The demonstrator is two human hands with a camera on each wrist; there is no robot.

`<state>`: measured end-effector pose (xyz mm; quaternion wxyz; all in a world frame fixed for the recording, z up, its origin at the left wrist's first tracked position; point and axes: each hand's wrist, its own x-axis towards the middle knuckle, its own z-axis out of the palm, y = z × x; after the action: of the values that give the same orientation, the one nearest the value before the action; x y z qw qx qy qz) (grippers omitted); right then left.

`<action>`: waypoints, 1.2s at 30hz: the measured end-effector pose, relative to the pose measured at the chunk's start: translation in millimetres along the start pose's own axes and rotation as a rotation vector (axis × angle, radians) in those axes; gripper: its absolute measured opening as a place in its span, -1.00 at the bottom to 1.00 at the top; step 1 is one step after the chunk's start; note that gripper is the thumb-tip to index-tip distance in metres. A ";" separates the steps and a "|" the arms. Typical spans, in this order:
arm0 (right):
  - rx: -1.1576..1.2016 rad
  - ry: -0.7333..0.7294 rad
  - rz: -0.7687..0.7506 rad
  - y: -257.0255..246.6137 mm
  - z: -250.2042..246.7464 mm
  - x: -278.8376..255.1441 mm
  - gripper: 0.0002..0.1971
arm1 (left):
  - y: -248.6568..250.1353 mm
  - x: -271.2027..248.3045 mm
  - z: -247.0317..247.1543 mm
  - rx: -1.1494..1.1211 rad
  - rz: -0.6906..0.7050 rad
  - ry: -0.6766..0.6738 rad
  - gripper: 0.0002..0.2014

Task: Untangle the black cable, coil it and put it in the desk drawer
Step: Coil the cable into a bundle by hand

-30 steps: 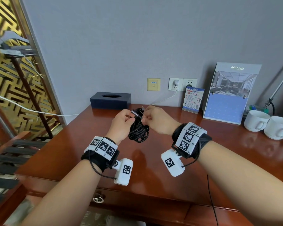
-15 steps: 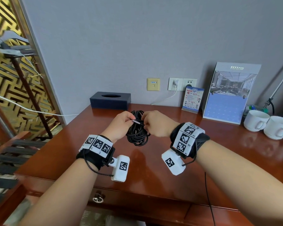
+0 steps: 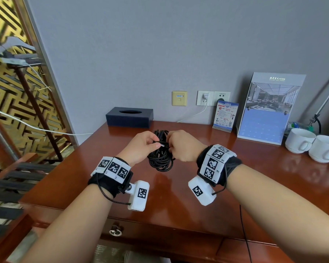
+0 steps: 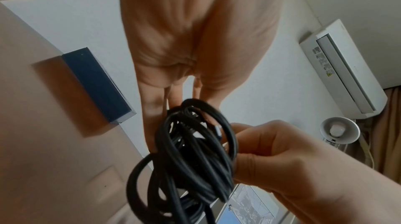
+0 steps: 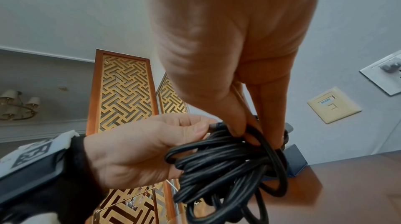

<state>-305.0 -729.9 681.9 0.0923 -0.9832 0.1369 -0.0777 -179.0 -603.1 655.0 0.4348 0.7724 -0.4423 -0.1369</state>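
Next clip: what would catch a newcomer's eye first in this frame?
The bundle of black cable held up above the middle of the reddish wooden desk, gripped between the left hand and the right hand. Next, the wrist bands with black-and-white square markers on both forearms. At the back right, a standing calendar and two white cups by the wall.

The glossy reddish-brown wooden worktop (image 3: 179, 202) carries a dark blue rectangular tissue box (image 3: 129, 117) far left, two white ceramic cups (image 3: 300, 140) far right, and a standing calendar (image 3: 268, 109) between.
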 end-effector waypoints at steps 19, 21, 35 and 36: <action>0.008 0.079 0.010 1.9 7.5 5.2 -0.64 | -7.3 0.1 0.7 0.106 0.030 0.124 -0.90; 0.049 0.100 0.036 1.5 7.2 5.2 -0.69 | -6.2 -1.2 2.6 0.090 0.041 0.165 -0.89; 0.172 0.256 0.146 -2.7 16.9 4.5 -0.75 | -6.0 1.1 10.0 -0.132 0.022 0.265 -0.94; 0.166 0.268 0.144 -3.4 17.6 4.3 -0.75 | -5.9 1.2 10.2 -0.135 0.022 0.271 -0.93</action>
<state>-296.9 -725.1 666.0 0.1594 -0.9407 0.2113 -0.2123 -181.0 -608.3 644.6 0.5430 0.7478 -0.3779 -0.0563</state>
